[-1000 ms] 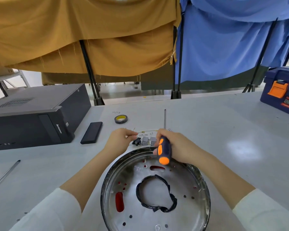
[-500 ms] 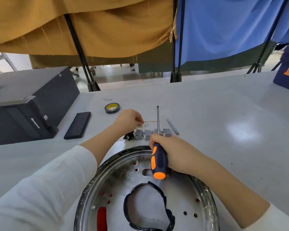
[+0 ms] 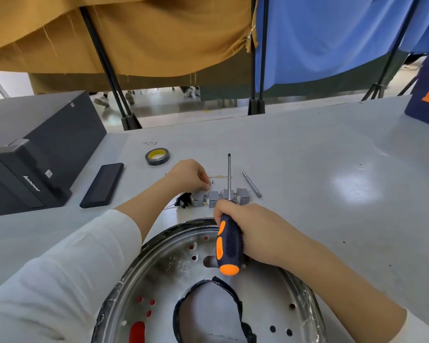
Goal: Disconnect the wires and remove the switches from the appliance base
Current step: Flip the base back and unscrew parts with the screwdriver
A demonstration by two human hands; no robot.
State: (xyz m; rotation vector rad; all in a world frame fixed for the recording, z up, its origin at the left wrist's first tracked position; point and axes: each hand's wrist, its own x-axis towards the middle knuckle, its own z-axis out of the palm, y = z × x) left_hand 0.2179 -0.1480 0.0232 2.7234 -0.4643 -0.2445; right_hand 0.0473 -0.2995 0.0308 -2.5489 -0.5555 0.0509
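Switches (image 3: 221, 198) just beyond right hand (image 3: 255, 233) (touching unclear).

Open grey table (image 3: 320, 174) to the right; computer case (image 3: 35, 159), phone (image 3: 102, 185), tape roll (image 3: 157, 156) crowding the left.

Four grey switches (image 3: 219, 198) (one black part (image 3: 183, 200)), two hands (image 3: 255, 233)
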